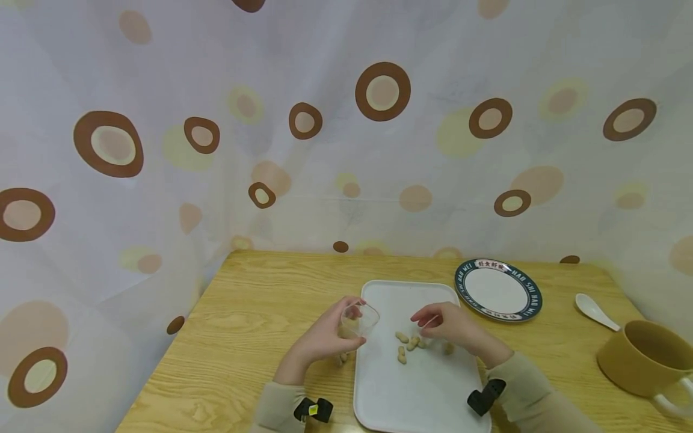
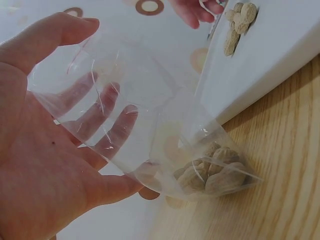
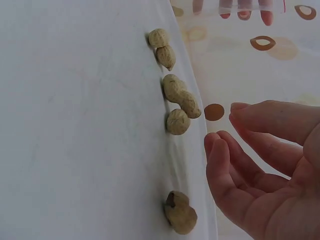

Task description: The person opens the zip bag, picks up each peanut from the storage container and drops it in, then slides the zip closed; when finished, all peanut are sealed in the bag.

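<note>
My left hand (image 1: 327, 334) holds a clear plastic bag (image 2: 160, 120) by its mouth, with the fingers spread behind the film and the mouth wide. Several unshelled peanuts (image 2: 225, 172) lie in the bag's bottom corner, over the wood beside the tray. Above the white tray (image 1: 417, 397) hovers my right hand (image 3: 270, 170), fingers bent loosely, thumb and fingertips apart, nothing visible between them. Near it, several loose peanuts (image 1: 402, 355) lie on the tray. One peanut (image 3: 181, 212) sits apart from the rest, with a dark hole in its shell.
A white plate with a dark patterned rim (image 1: 533, 294) stands just right of the tray's far corner. Farther right are a white spoon (image 1: 594, 310) and a tan mug (image 1: 628, 361) on the wooden table (image 1: 243, 337). A patterned curtain (image 1: 325, 162) hangs behind.
</note>
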`<state>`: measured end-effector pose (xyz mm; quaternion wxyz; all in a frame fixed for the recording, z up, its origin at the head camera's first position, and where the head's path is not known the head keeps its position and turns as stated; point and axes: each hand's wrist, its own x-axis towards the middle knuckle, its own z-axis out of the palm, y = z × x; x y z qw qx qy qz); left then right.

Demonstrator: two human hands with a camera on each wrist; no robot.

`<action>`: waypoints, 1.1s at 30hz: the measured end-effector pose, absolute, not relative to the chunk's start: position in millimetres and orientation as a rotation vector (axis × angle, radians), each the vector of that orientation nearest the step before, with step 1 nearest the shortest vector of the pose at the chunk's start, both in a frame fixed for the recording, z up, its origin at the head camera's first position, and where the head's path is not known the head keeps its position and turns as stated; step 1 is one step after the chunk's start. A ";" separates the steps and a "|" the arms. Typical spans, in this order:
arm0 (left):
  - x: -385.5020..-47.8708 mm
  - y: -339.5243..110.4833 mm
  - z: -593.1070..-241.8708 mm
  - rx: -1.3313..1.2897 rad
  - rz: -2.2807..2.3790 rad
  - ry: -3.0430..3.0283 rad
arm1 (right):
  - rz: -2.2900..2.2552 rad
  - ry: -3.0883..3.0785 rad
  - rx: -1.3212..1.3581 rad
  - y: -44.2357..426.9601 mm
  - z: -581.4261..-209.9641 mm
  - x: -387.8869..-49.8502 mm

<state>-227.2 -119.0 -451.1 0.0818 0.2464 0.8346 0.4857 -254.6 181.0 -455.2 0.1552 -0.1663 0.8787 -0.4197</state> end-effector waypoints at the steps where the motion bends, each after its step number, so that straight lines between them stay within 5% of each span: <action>1: -227.2 -119.1 -451.1 0.736 1.453 2.492 | -1.197 2.514 -0.475 181.7 -457.2 -255.3; 33: -228.0 -120.4 -452.2 0.750 1.423 2.508 | -1.136 2.508 -0.450 180.2 -478.1 -257.2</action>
